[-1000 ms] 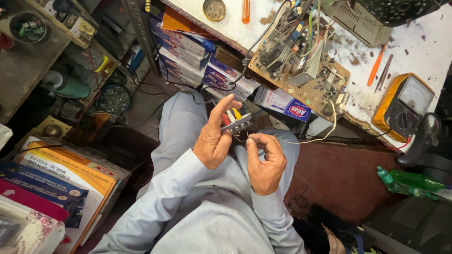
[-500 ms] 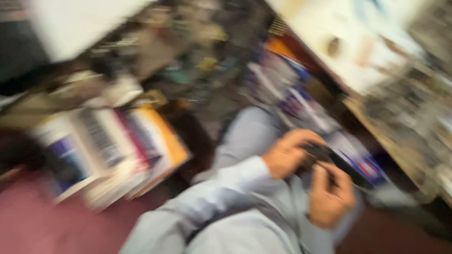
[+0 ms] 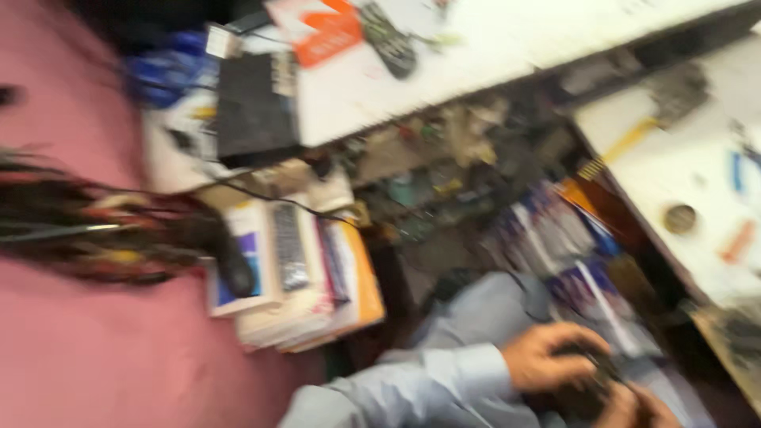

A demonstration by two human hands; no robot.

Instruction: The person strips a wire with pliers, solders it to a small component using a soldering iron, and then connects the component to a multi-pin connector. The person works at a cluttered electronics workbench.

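Blurrily, both hands (image 3: 590,380) grip a small dark device (image 3: 585,390).

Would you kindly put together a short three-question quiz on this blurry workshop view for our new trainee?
1. True or false: the left hand and the right hand are together on one small dark object.
2. What lies just left of the person's knee? A) a stack of boxes and books B) a bucket C) a chair
3. What colour is the sleeve on the left arm?

Key: 1 true; 2 A; 3 light blue-grey. Motion blur hides what kind of thing the dark object is.
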